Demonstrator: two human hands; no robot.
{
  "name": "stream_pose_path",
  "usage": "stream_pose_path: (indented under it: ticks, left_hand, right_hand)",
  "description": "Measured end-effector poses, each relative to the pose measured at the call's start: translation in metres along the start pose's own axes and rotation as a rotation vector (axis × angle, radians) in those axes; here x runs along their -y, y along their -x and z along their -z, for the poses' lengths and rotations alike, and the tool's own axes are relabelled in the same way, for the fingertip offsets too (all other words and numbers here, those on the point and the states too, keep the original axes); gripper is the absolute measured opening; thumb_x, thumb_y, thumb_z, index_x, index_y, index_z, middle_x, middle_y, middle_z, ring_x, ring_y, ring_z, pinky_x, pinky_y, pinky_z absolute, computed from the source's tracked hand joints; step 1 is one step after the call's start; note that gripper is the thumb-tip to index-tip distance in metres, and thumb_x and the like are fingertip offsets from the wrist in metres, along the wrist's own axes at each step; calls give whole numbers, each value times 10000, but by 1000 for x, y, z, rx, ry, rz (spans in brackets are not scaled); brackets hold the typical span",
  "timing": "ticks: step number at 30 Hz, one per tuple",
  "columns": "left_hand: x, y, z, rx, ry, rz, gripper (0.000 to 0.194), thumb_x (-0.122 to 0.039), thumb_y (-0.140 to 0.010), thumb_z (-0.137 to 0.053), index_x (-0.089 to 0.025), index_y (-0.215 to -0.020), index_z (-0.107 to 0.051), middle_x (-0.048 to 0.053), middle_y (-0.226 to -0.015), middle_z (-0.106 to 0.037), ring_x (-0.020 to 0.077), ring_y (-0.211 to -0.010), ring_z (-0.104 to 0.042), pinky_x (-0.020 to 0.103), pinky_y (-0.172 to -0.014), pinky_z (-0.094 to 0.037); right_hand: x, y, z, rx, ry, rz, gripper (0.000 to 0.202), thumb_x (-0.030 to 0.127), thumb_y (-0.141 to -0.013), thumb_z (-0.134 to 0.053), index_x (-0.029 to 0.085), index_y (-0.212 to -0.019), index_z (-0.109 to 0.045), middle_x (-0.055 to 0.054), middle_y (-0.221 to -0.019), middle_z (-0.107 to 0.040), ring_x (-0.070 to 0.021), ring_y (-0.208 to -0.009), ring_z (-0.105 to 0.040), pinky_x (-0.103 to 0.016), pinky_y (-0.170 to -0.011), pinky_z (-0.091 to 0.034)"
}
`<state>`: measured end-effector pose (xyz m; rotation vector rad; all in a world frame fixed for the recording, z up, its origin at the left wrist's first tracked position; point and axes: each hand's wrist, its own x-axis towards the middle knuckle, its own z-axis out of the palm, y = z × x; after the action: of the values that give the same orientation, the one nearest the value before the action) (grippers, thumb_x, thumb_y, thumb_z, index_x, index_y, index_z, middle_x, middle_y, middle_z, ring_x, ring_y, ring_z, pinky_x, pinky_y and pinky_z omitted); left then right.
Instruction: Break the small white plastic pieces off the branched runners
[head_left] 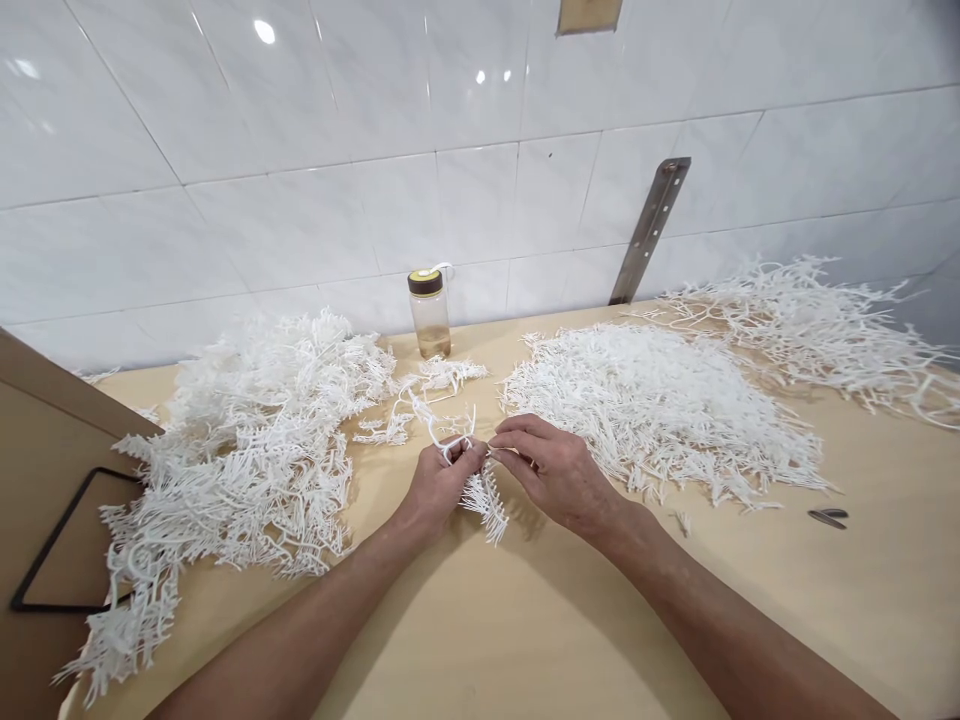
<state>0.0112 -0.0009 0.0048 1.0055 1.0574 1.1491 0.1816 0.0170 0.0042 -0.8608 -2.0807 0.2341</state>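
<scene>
Tiled wall behind pale table, left hand grasping white sprig at centre, right hand close beside it, pinch unclear, left pile, right pile, bottle far.

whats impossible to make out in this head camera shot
In the head view:
white branched piece: partly hidden by the left hand
right hand: anything in its grip is too small to tell
brown panel: cut by left edge
tan wall plate: cut by top edge
</scene>
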Motion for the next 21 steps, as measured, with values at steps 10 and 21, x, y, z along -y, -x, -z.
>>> stream_pose_path:
  ticks: [10, 21]
  left_hand:
    - [1, 0, 3, 28, 64, -4, 393, -445, -717, -770, -155, -663, -511, -43, -594, -423, 79, -541, -385, 226, -531, -301]
    - [5, -1, 2, -112, -357, -195, 235, -358, -768, -654, -166, -656, -577, -34, -579, -511, 119, -579, -453, 242, -572, -355]
  right_hand:
    - [5, 2, -10, -96, 55, 47, 132, 153, -937, -528, 191, -962, -651, -76, -968, -685, -155, -781, -667, -268, -652, -562]
    - [12, 2, -18, -54, 208, -41, 125, 121, -874, -498, 165, -813, -597, -48, -816, -655, -119, -595, -561, -247, -563, -440]
